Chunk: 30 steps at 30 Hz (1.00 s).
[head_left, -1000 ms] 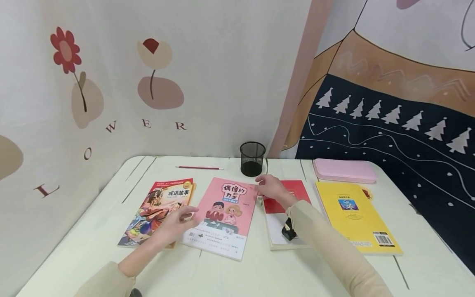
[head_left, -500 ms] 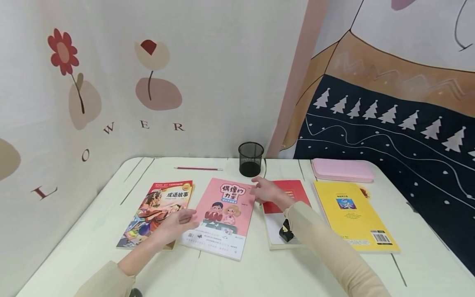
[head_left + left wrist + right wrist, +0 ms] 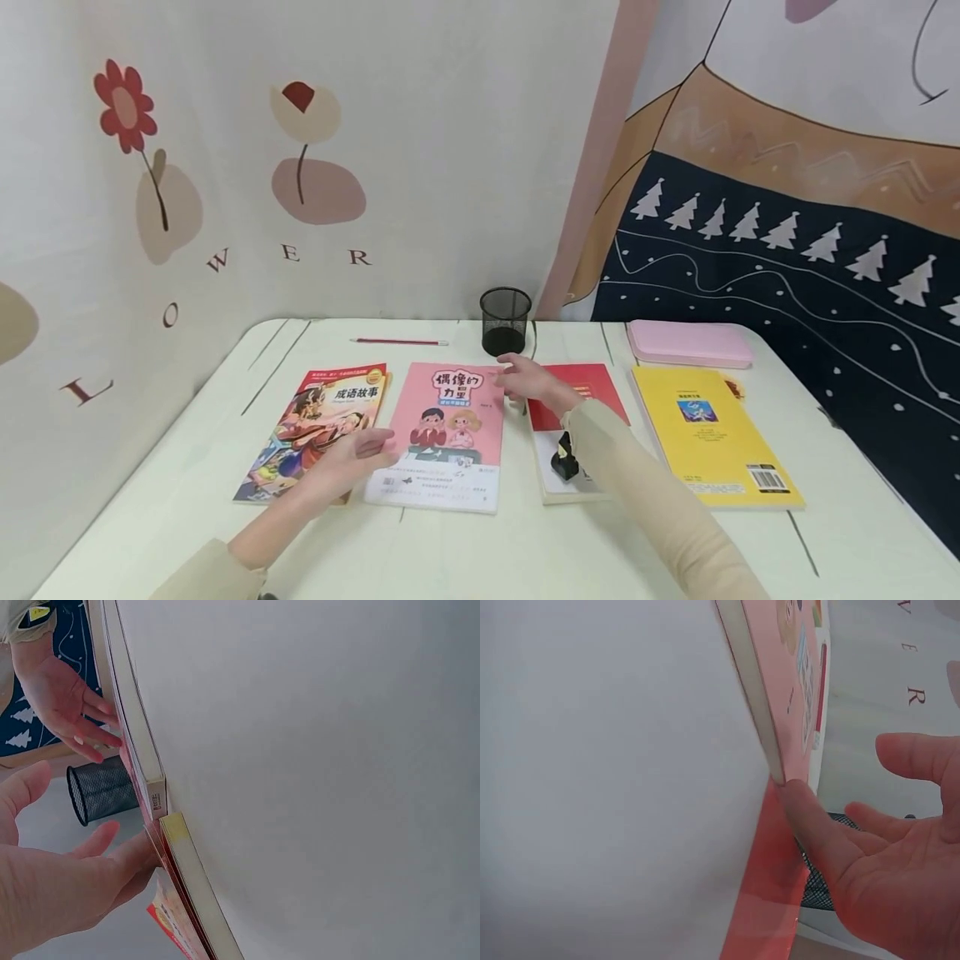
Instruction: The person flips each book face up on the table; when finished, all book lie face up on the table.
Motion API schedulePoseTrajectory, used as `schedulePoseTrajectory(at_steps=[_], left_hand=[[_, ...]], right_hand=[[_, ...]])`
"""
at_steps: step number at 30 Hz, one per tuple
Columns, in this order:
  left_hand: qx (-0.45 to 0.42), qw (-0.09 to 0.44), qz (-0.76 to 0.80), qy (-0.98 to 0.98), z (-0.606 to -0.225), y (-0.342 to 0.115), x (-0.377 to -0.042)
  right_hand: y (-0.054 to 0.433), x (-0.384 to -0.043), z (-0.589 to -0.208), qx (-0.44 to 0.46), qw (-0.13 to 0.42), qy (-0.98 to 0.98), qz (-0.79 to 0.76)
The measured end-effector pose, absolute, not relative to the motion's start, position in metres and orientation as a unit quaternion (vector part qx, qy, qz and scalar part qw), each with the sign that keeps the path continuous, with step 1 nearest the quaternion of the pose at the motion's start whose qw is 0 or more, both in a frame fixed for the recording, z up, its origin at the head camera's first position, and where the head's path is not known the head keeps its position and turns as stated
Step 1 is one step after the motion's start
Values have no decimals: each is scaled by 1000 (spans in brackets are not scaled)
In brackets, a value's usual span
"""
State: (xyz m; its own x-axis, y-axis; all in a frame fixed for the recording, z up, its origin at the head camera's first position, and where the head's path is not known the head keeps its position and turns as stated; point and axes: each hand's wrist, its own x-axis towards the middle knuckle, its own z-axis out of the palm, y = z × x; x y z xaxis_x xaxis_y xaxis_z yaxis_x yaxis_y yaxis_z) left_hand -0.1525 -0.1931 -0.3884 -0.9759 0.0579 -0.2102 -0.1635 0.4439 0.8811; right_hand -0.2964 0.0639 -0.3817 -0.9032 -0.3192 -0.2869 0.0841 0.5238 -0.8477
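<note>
The pink book point(image 3: 457, 437) lies on the table point(image 3: 450, 562), on the person's side of the black mesh cup point(image 3: 504, 340) and slightly to its left. Just in front of that cup, the right hand point(image 3: 531, 382) touches the book's upper right corner, thumb spread wide from the fingers; farther from the cup, to its left, the left hand point(image 3: 347, 462) meets the book's left edge, similarly wide, clasping nothing.

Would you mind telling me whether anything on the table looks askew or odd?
Nothing looks spilled or damaged. The yellow book lies slanted, barcode side up, whereas the pink book shows its illustrated title side; the red pencil lies beside the mesh cup, not in it.
</note>
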Motion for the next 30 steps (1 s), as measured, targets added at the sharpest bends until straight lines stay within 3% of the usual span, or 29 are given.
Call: schedulePoseTrajectory(at_steps=[18, 30], left_hand=[[-26, 114, 553, 825, -389, -193, -147], [19, 57, 532, 845, -382, -170, -149]], right_hand=[[63, -298, -380, -68, 204, 853, -475], [99, -286, -368, -88, 145, 885, -433]])
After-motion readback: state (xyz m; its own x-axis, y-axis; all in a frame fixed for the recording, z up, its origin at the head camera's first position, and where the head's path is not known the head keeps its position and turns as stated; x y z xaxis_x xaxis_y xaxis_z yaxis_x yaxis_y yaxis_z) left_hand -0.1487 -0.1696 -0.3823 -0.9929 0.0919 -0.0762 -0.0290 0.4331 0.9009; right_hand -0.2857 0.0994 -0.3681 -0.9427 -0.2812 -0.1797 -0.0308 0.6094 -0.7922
